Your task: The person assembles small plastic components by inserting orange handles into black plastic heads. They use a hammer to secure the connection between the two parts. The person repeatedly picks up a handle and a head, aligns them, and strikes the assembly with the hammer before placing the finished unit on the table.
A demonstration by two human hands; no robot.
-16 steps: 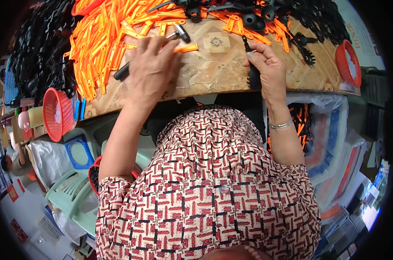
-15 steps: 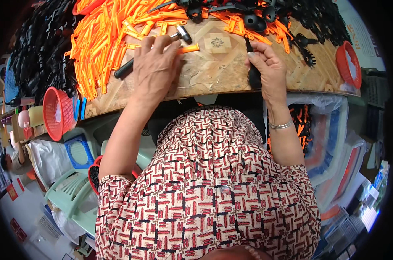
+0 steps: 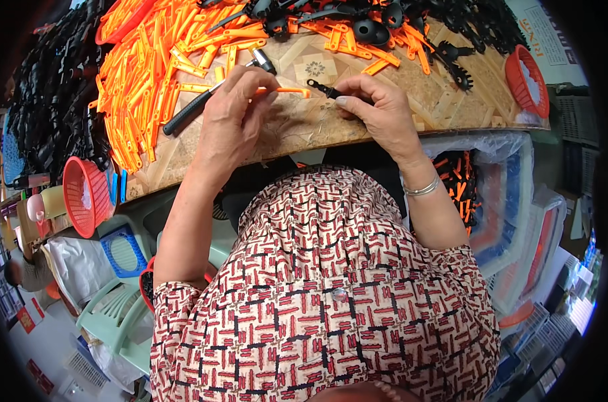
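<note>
Pinched in my left hand [image 3: 239, 110] is an orange plastic handle [image 3: 292, 91], its free end pointing right. My right hand [image 3: 377, 110] grips a black plastic utensil piece [image 3: 322, 88] by its shaft; the slim end with a small hole points left toward the orange handle, and a gap shows between the two. The rest of the black piece is hidden by my right hand. A hammer with a black grip [image 3: 187, 112] and metal head [image 3: 264, 61] lies on the table behind and beside my left hand.
A large heap of orange handles [image 3: 140, 87] covers the table's left side. Black ladles and other utensil heads [image 3: 371, 31] are piled at the back, with a spiked one [image 3: 455, 63] nearer. Red baskets stand left [image 3: 88, 197] and right [image 3: 526, 84]. A plastic-lined crate [image 3: 495, 194] sits below.
My right hand has turned the black piece from upright to pointing left and brought it toward the left hand. My left hand has lifted the orange handle slightly.
</note>
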